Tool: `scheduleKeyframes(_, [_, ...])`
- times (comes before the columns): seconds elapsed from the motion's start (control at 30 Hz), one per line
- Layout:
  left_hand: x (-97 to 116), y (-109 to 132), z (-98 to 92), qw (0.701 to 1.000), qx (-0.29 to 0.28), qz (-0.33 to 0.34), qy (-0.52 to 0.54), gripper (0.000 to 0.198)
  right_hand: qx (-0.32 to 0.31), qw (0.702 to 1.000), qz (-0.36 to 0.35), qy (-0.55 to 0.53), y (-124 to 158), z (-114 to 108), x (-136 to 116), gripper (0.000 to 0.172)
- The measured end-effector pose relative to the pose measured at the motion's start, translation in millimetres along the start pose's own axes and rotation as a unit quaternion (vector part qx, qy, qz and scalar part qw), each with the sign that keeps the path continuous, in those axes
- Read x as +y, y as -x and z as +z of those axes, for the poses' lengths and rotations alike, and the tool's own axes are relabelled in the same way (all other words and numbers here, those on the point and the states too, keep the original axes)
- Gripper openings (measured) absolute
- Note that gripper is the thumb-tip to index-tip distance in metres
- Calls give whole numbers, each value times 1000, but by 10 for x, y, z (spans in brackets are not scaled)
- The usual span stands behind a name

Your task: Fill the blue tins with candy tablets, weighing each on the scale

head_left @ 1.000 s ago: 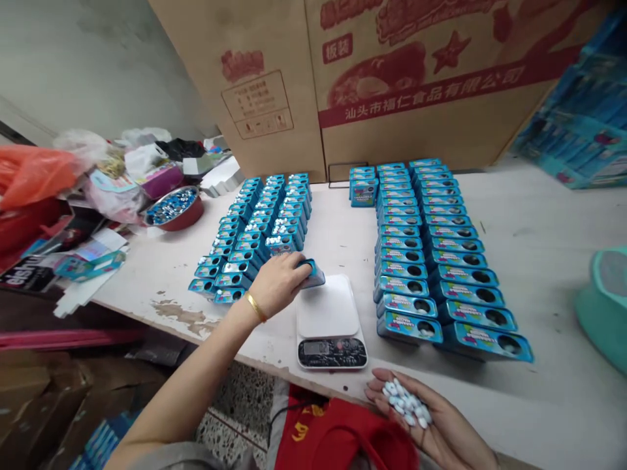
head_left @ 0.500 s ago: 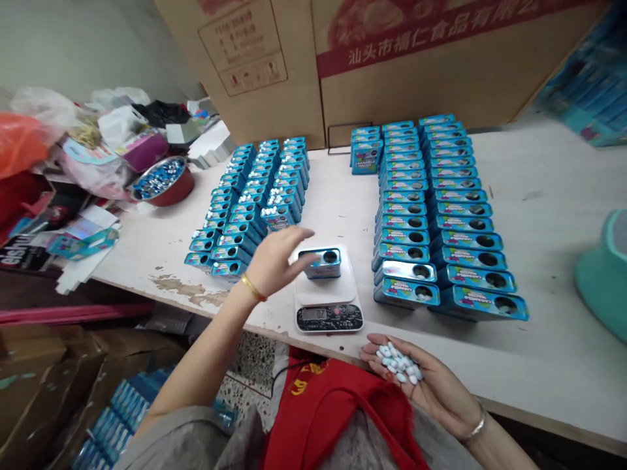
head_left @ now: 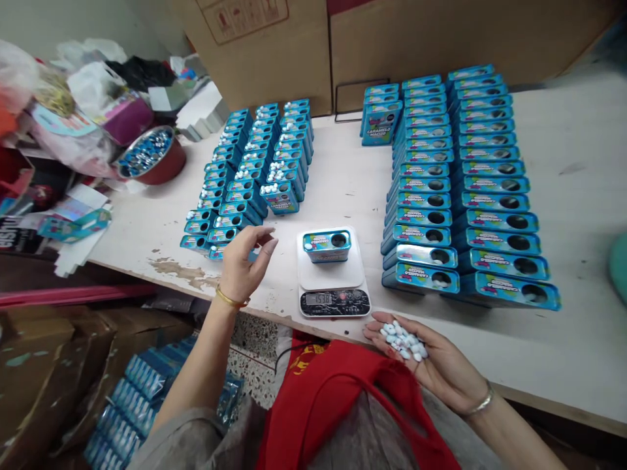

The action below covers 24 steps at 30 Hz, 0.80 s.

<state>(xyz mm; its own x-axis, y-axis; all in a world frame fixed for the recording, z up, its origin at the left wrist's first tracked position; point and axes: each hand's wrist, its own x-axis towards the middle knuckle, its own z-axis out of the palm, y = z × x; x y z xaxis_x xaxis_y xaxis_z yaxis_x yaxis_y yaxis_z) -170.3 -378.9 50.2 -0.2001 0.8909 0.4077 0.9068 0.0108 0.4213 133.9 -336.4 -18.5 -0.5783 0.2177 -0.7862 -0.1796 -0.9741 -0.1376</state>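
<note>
One blue tin (head_left: 326, 245) with a round hole in its top stands on a small white digital scale (head_left: 333, 281) at the table's front edge. My left hand (head_left: 243, 264) hovers just left of the scale with fingers loosely spread and nothing in it. Palm up below the scale, my right hand (head_left: 431, 362) cups a heap of small white and pale blue candies (head_left: 404, 341). Rows of blue tins with candies showing (head_left: 255, 173) lie to the left of the scale. Rows of blue tins with dark holes (head_left: 455, 183) lie to its right.
A red bowl of wrapped sweets (head_left: 149, 153) stands at the left among bags and papers. Big cardboard boxes (head_left: 294, 46) line the back of the white table (head_left: 563, 339). A teal tub (head_left: 618, 264) is at the right edge. Blue packs (head_left: 132, 408) lie on the floor.
My left hand set the blue tin on the scale, let go of it and drew back to the left. The scale's display lit up with a reading. My right hand stayed cupped.
</note>
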Motion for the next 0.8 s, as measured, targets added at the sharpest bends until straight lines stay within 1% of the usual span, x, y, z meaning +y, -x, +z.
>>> scheduleKeyframes(0.17, [48,9,94,999,-18,47,-20,22,6,1000,0,-3,-15,48,-17,30])
scheduleKeyframes(0.3, [99,68,194,992,-36,98,-74,33,1,1000,0,-4,-52,115,-27,28])
scheduleKeyframes(0.43, [176,113,327,984,-60,122,-117,41,-10,1000,1,-7,-109,238,-44,31])
scheduleKeyframes(0.53, [260,70,436,980,-83,131,-126,43,-30,999,1,-11,-138,373,-73,31])
scheduleKeyframes(0.63, [363,-20,486,975,-115,145,-121,47,-60,998,3,-20,-149,509,-103,31])
scheduleKeyframes(0.7, [437,-66,465,978,-118,138,-103,48,-82,996,1,-37,-156,579,-118,31])
scheduleKeyframes(0.77, [512,-75,416,981,-133,132,-54,43,-101,993,1,-60,-172,622,-122,31])
scheduleKeyframes(0.8, [549,-63,392,978,-155,135,-19,39,-107,992,-2,-74,-184,635,-120,30])
